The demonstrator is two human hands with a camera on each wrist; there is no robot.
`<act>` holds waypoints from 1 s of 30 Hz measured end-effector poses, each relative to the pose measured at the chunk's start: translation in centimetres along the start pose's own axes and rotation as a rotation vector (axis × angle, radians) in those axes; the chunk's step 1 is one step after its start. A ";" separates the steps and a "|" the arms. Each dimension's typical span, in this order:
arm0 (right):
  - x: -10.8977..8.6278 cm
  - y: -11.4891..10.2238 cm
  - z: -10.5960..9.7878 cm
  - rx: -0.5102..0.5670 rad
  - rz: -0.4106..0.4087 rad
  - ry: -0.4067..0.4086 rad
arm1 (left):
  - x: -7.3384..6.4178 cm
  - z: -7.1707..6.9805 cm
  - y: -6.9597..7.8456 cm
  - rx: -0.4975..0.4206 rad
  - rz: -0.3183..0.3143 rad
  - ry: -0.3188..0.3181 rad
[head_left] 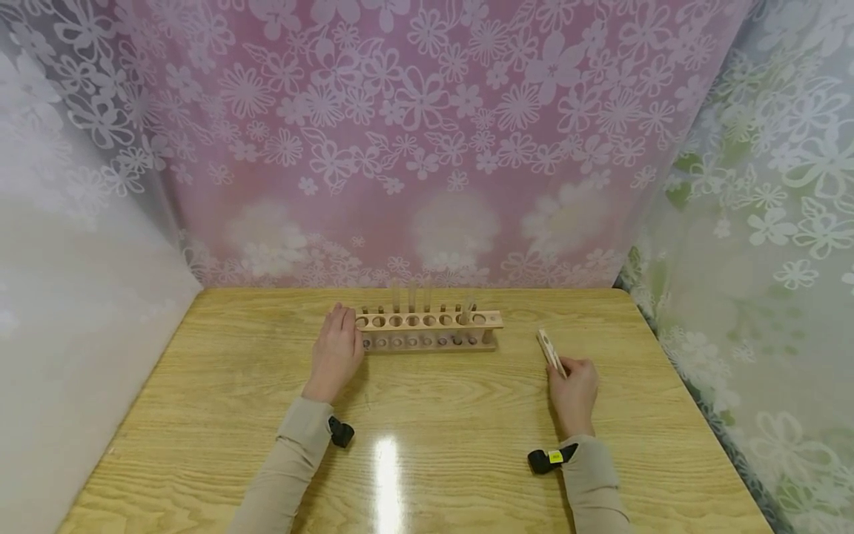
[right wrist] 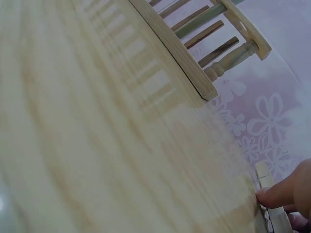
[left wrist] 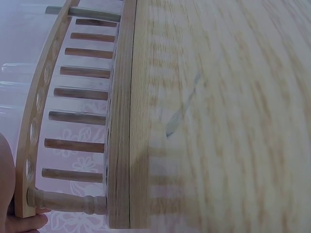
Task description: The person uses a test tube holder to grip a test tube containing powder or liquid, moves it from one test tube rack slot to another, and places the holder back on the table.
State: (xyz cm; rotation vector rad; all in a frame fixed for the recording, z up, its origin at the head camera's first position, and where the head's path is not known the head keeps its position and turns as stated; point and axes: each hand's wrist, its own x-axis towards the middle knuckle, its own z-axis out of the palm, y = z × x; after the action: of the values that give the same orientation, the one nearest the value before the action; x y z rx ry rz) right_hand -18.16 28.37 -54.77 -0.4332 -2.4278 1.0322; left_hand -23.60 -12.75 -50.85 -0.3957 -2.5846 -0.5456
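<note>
A wooden test tube rack (head_left: pixel 430 320) stands toward the back of the table, with a row of holes along its top bar and a row of pegs behind. My left hand (head_left: pixel 336 348) grips the rack's left end; in the left wrist view, fingertips (left wrist: pixel 29 222) show past the end of the top bar. Several clear glass test tubes (head_left: pixel 411 297) rise at the rack's back, and another test tube (head_left: pixel 468 305) leans up near its right end. To the right of the rack, my right hand (head_left: pixel 575 389) pinches a wooden test tube clamp (head_left: pixel 548 347), which points away from me.
The wood-grain table (head_left: pixel 454 437) has a bright light reflection near its front. A pink flowered curtain (head_left: pixel 427 148) hangs behind the table's back edge, with pale curtains (head_left: pixel 754 297) at both sides. A black wrist camera (head_left: pixel 548 460) sits on each sleeve.
</note>
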 end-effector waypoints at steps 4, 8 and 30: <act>-0.1 0.4 0.1 -0.014 -0.010 0.013 | 0.0 0.2 -0.1 -0.004 0.011 0.010; -0.3 0.3 0.0 -0.013 -0.016 0.016 | 0.1 0.2 0.0 -0.013 0.007 0.009; -0.2 -0.2 0.1 -0.134 0.022 -0.061 | 0.0 0.0 0.0 -0.096 -0.032 -0.063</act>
State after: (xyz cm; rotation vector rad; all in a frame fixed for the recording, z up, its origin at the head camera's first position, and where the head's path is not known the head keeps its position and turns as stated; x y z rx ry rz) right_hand -18.02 28.10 -54.75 -0.4807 -2.5620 0.9075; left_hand -23.62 -12.75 -50.85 -0.4106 -2.6360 -0.6809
